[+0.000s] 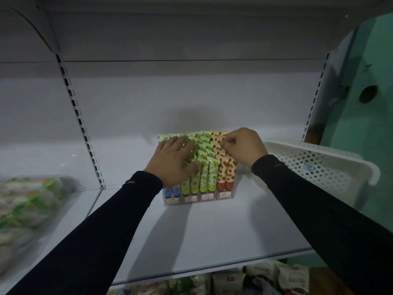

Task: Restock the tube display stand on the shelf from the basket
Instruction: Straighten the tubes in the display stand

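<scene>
At frame centre, your left hand (174, 161) is lying flat, fingers released, on the green tubes (204, 167); your right hand (244, 146) is pinching a red tube (219, 138) in the display stand (191, 199).

Bare shelf (191, 231) lies before the stand (198, 199) (basket (319, 165) flanks its right).

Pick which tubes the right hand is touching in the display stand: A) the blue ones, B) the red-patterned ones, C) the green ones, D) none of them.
B: the right hand curls its fingers onto the red-patterned tubes at the stand's right end.
</scene>
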Available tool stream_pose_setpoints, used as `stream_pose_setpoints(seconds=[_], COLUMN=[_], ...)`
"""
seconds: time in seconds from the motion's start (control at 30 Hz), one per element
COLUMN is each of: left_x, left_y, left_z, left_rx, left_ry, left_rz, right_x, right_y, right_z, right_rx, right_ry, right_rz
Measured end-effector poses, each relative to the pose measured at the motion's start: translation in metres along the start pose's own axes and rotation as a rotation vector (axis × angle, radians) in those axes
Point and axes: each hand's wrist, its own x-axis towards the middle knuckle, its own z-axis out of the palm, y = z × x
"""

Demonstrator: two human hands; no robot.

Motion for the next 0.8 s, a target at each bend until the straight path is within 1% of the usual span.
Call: stream_pose_setpoints(seconds=[0.1, 0.23, 0.33, 0.47, 0.6, 0.8], left_x=[0.006, 0.005, 0.004, 0.003, 0.003, 0.004], left_y=[0.004, 0.006, 0.006, 0.005, 0.006, 0.007], left_z=[0.000, 0.002, 0.000, 0.001, 0.000, -0.003], left_rx=[0.015, 0.000, -0.007, -0.008, -0.014, -0.012], left_ry=[-0.028, -0.062, -0.076, -0.071, -0.072, -0.090], left_rz=[0.000, -0.012, -0.011, 0.000, -0.001, -0.006], right_x=[0.004, 0.008, 0.011, 0.012, 0.013, 0.014], right_y=[0.002, 0.003, 0.004, 0.004, 0.002, 0.000], right_z=[0.006, 0.008, 0.012, 0.015, 0.016, 0.012], right_rx=[-0.028, -0.005, -0.036, -0.039, -0.106, -0.059], right_ry=[-0.037, -0.003, -0.017, -0.028, -0.034, -0.087], right_rz=[0.013, 0.012, 0.009, 0.003, -0.002, 0.052])
